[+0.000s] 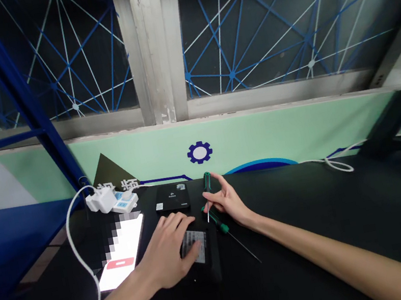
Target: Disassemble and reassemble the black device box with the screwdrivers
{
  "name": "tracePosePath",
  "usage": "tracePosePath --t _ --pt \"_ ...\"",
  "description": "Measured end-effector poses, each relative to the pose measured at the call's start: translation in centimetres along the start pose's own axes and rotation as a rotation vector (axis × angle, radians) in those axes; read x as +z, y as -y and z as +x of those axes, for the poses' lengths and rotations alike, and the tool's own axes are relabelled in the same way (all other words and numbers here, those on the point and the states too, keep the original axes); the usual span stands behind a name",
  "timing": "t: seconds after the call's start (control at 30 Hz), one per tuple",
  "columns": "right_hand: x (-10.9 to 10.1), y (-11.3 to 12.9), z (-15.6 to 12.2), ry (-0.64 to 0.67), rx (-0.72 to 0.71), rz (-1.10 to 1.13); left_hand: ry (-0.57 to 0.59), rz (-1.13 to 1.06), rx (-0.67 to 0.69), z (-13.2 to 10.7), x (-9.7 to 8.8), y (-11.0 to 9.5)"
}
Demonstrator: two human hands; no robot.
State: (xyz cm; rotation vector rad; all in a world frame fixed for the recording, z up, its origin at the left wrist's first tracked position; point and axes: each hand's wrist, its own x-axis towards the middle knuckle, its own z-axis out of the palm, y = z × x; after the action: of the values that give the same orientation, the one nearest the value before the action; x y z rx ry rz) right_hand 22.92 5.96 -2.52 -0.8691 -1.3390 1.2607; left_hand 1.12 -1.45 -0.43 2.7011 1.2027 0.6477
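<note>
My left hand point(166, 254) grips a black box-shaped device point(213, 253) with a printed label on top. Its thumb presses across the label, while the fingers curve over the far left part. Between the fingers of my right hand point(231, 205) is a screwdriver point(207, 184) with a green and black handle. It stands nearly upright, its metal tip pointing down near the far right corner of the device; whether the tip touches it I cannot tell. Below my right hand lies a second green-handled screwdriver point(223, 227), its long thin shaft slanting towards me.
A flat black box point(172, 197) with a white sticker lies behind the device. To the left are a phone point(123, 251) with a lit screen, a white power strip point(126, 202) with a plugged-in charger point(101, 200), and a white cable point(71, 235). Another cable point(339, 167) lies at the back right.
</note>
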Motion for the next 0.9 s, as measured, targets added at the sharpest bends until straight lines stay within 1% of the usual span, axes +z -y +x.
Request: tracePosePath --t 0.17,0.33,0.5,0.57,0.67,0.73,0.83,0.9 --pt "0.1 -0.1 -0.1 -0.007 -0.040 -0.022 0.016 -0.007 -0.008 0.1 -0.1 0.0" --pt "0.3 0.3 -0.5 -0.023 -0.071 -0.047 0.009 -0.010 -0.004 0.1 -0.1 -0.1" --pt "0.5 0.7 -1.1 -0.005 -0.115 -0.065 -0.006 -0.018 -0.024 0.0 0.1 0.1" --pt "0.5 0.7 -1.2 -0.044 -0.140 -0.068 -0.023 -0.017 -0.021 -0.1 0.3 0.2" --pt "0.3 0.8 -1.0 -0.147 -0.206 -0.055 -0.036 -0.017 -0.022 -0.1 0.4 0.2" --pt "0.1 1.0 -0.8 -0.210 -0.226 -0.038 -0.037 -0.020 -0.028 -0.1 0.4 0.2" --pt "-0.2 1.3 -0.3 -0.264 -0.208 -0.031 -0.033 -0.030 -0.046 -0.1 0.3 0.1" --pt "-0.5 1.4 0.0 -0.284 -0.184 -0.065 -0.027 -0.043 -0.063 -0.1 0.3 0.1"
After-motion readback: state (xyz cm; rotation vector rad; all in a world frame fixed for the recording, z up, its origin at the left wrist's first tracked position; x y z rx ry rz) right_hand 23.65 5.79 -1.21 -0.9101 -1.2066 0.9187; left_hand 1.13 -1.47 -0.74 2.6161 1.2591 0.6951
